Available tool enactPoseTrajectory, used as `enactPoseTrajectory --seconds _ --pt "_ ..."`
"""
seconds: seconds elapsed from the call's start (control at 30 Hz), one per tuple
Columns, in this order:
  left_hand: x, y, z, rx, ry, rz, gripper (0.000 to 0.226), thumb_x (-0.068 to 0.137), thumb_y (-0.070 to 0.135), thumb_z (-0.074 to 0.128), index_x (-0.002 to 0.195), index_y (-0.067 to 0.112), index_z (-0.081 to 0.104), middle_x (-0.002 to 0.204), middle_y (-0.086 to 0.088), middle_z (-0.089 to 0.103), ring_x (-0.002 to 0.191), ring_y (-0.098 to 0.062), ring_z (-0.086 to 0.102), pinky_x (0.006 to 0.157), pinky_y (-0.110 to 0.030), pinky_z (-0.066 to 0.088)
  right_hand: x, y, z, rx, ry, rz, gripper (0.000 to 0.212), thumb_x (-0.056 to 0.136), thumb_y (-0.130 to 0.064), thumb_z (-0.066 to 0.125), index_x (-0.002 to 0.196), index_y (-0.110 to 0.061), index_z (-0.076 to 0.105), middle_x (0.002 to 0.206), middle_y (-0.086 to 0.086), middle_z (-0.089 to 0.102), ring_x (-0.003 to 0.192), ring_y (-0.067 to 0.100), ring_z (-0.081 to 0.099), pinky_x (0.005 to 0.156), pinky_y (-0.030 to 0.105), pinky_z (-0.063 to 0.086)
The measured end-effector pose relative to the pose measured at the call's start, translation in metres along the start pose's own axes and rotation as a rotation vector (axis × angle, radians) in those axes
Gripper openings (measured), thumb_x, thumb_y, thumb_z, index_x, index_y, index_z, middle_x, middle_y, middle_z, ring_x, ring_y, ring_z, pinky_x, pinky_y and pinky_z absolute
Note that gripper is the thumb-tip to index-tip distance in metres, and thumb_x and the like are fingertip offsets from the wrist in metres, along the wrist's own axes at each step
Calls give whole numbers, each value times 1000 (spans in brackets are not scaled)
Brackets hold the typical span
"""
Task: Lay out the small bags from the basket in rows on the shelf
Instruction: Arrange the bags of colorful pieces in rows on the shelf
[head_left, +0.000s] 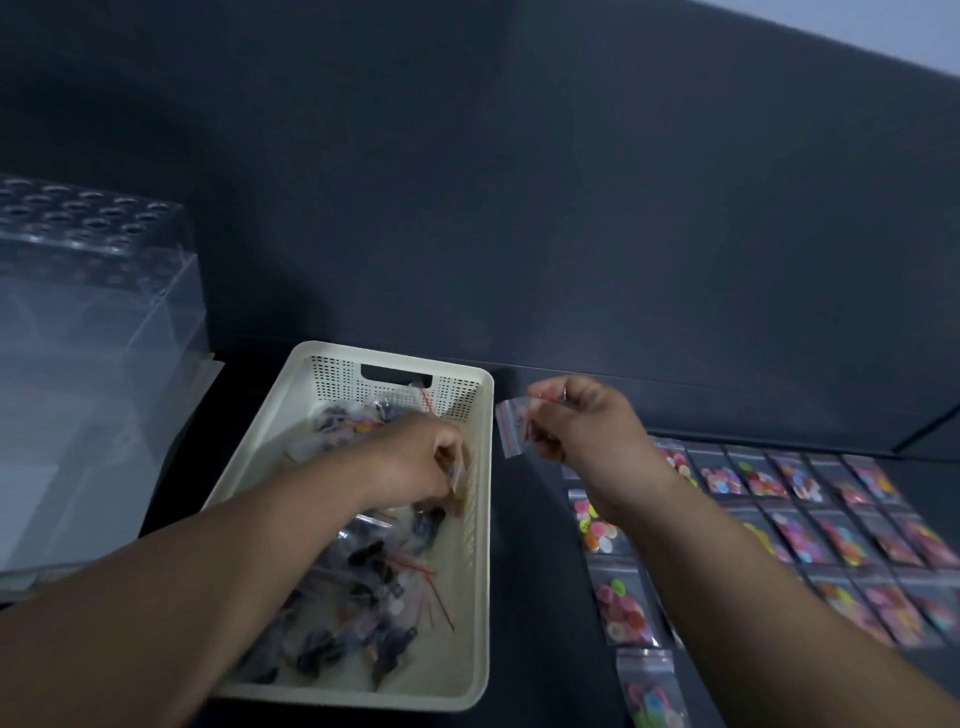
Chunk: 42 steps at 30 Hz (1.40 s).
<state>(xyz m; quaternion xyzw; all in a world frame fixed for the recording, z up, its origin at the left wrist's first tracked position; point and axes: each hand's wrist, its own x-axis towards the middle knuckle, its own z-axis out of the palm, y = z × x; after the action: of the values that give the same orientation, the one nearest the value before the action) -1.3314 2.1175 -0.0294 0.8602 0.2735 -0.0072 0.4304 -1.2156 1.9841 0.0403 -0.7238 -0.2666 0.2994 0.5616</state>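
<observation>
- The cream basket stands on the dark shelf, toward its left half, with its far end near the back edge.
- Loose bags lie heaped inside the basket (clear, with red zip strips).
- The left hand reaches into the basket by its right wall, fingers curled and pinching another bag, though blur hides the detail.
- The right hand hovers just right of the basket near the shelf's back edge, thumb and fingers pinching a small bag that hangs clear of the surface.
- Laid-out bags of coloured pieces fill neat rows across the shelf's right side.
- A clear box stands at the left edge.
</observation>
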Motion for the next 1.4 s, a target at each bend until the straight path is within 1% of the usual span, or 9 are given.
enactPoseTrajectory --seconds 0.13,0.27,0.37,0.47,0.67,0.8,1.03,1.2,1.4 --pt "-7 2 1 -81 94 52 24 68 4 60 66 28 58 72 2 66 69 -16 63 70 -45 55 -2 0 -2 18 -4 -2 9 91 -3 55 99 -5 60 68 0 57 55 5 52 51 14 46" --pt "-21 18 -18 -375 221 -6 26 73 -9 62 72 17 56 73 -3 71 69 -15 64 59 -26 44 -4 -1 -5 76 -21 12 9 91 -4 56 91 -11 59 69 1 59 52 3 54 52 16 47" --pt "-35 32 -30 -583 279 -63 19 78 0 67 80 17 58 86 -8 70 69 -13 61 55 -22 41 -8 -4 -10 155 -68 43 10 91 -6 56 87 -15 58 74 2 63 59 8 55 56 20 47" --pt "-51 53 -31 -706 262 -99 12 83 8 66 85 16 58 80 -5 68 63 -9 61 57 -20 40 -14 -8 -18 236 -161 99 14 93 -7 52 83 -15 59 70 1 64 60 10 53 52 20 46" --pt "-73 99 -16 -806 145 -157 11 86 7 62 95 13 62 70 1 61 57 -6 50 54 -18 40 -28 -8 -45 364 -260 164 20 92 2 48 82 -11 59 69 4 61 62 12 57 50 20 51" --pt "-78 128 7 -840 75 -175 13 86 8 63 98 12 63 82 -3 62 71 -10 51 53 -17 41 -35 -5 -73 426 -171 144 21 87 10 50 81 -9 55 64 5 61 51 11 60 52 23 53" --pt "-70 170 64 -842 73 -221 20 85 9 63 105 10 62 83 -2 62 69 -9 52 54 -18 41 -51 14 -132 389 15 89 22 86 3 58 72 -12 53 68 6 59 57 14 55 57 25 50" --pt "-66 196 107 -819 30 -243 17 85 9 64 102 10 64 85 -4 66 70 -11 54 57 -19 41 -71 29 -165 417 -100 61 21 86 6 58 75 -12 54 70 5 57 61 14 55 62 26 52" --pt "-71 207 142 -788 126 -244 7 85 4 63 89 8 59 69 -3 60 59 -10 48 56 -24 40 -84 46 -205 209 -379 88 22 83 1 64 85 -20 59 80 1 64 74 15 61 64 26 49"
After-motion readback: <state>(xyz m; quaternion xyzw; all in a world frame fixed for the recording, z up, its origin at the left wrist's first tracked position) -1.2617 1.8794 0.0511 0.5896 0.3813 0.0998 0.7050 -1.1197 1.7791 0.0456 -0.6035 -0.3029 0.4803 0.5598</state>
